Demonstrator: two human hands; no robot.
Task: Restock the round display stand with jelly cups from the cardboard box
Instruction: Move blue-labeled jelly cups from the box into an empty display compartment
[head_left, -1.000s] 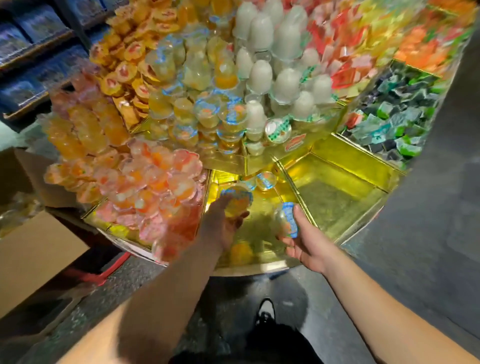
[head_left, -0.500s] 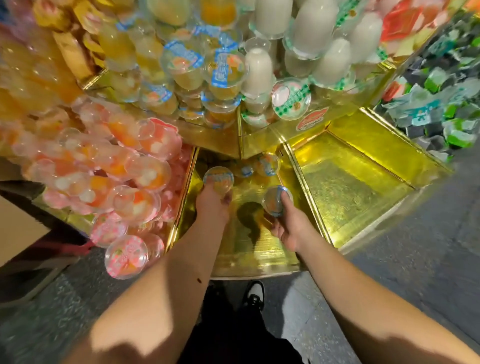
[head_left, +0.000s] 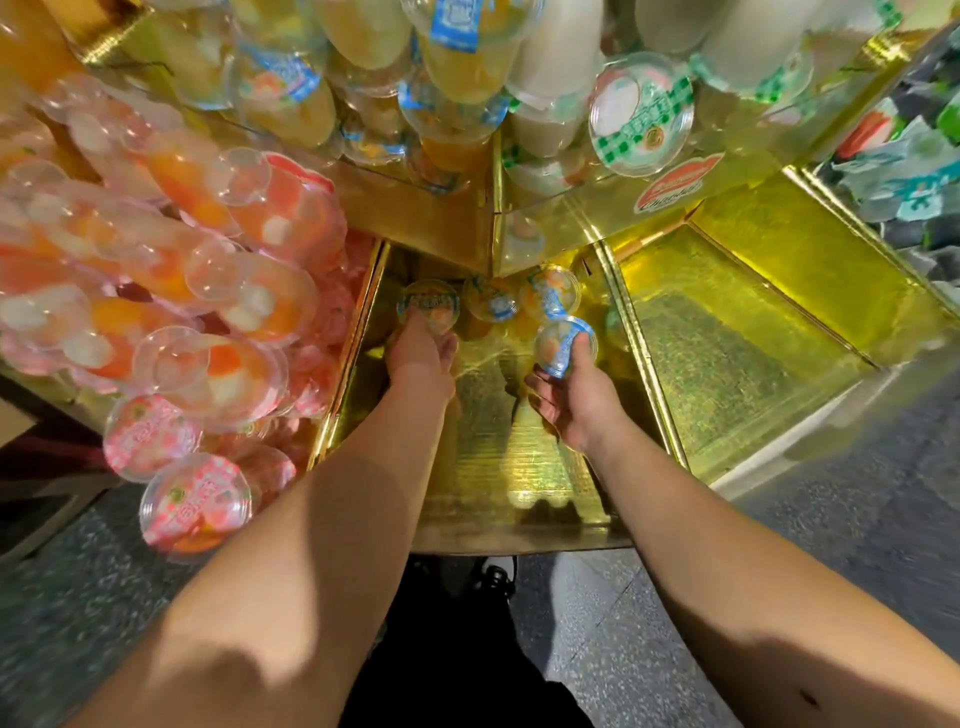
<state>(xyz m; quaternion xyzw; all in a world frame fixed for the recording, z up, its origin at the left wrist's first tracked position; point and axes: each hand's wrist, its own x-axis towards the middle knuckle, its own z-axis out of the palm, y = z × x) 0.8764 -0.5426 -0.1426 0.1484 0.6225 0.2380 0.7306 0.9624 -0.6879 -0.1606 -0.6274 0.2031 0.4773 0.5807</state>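
The round display stand (head_left: 524, 493) is lined in shiny gold foil and split into wedge-shaped bins above a grey speckled floor (head_left: 841, 525). Both hands reach into the middle bin. The left hand (head_left: 422, 364) has its fingers curled onto a blue-lidded jelly cup (head_left: 428, 305) at the back of that bin. The right hand (head_left: 574, 397) pinches another jelly cup (head_left: 563, 345) between thumb and fingers, lifted just above the foil. Two more cups (head_left: 493, 300) lie against the back wall. The bin to the left is heaped with pink cups (head_left: 197, 493). The upper tier is cut off at the top, its labels too blurred to read.
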